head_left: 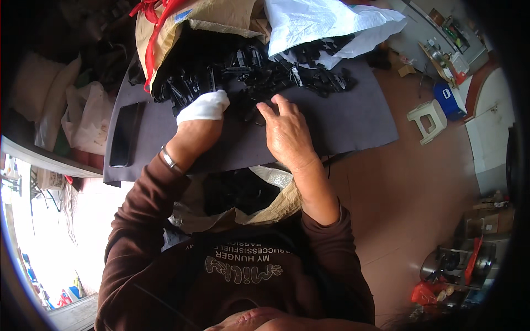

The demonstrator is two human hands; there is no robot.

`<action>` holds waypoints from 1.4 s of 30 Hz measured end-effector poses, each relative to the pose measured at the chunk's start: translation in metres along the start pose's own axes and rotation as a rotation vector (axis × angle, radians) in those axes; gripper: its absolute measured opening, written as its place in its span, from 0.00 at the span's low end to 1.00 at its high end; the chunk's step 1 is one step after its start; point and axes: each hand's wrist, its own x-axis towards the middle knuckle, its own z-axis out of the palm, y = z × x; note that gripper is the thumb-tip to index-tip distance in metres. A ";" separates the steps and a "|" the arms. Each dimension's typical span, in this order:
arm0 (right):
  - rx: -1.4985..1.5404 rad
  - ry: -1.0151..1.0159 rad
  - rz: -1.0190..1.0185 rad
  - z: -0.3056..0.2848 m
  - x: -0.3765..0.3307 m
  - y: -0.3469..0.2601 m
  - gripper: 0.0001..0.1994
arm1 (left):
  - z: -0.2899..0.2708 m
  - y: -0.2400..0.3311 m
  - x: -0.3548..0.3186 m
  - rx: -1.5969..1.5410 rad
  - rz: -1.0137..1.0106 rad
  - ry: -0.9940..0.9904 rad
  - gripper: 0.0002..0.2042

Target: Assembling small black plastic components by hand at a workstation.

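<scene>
Many small black plastic pieces [254, 71], long and narrow, lie heaped across the far part of a dark grey tabletop [353, 124]. My left hand [203, 110] wears a white glove and is closed at the near edge of the heap. Beyond its fingertips a slim black piece [211, 79] sticks up; whether the fingers grip it I cannot tell. Bare and slightly bent, the fingers of my right hand [288, 131] are apart over the near side of the heap. Its fingertips are close to a few loose black pieces, with nothing visibly held.
A tan sack [193, 16] with red ribbon and a white sack [314, 25] spill onto the table's far side. A phone [125, 135] lies at the left. Below the near edge an open sack [270, 207] holds dark contents. A plastic stool [428, 120] stands right, beside a blue box [450, 101].
</scene>
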 end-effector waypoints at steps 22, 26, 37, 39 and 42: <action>0.840 0.002 -0.254 -0.033 0.005 -0.037 0.10 | -0.056 0.035 -0.075 -1.429 -0.597 -0.313 0.17; 0.827 0.072 -0.315 -0.030 0.005 -0.039 0.12 | -0.048 0.045 -0.079 -1.197 -0.361 -0.142 0.17; 0.629 0.087 -0.359 -0.031 0.001 -0.039 0.22 | -0.034 0.041 -0.075 -0.941 -0.063 0.022 0.09; 0.629 0.077 -0.350 -0.032 0.000 -0.038 0.22 | -0.036 0.041 -0.073 -0.878 -0.024 0.021 0.08; 0.717 -0.045 -0.257 -0.040 0.003 -0.041 0.22 | -0.038 0.040 -0.074 -0.785 0.035 0.038 0.07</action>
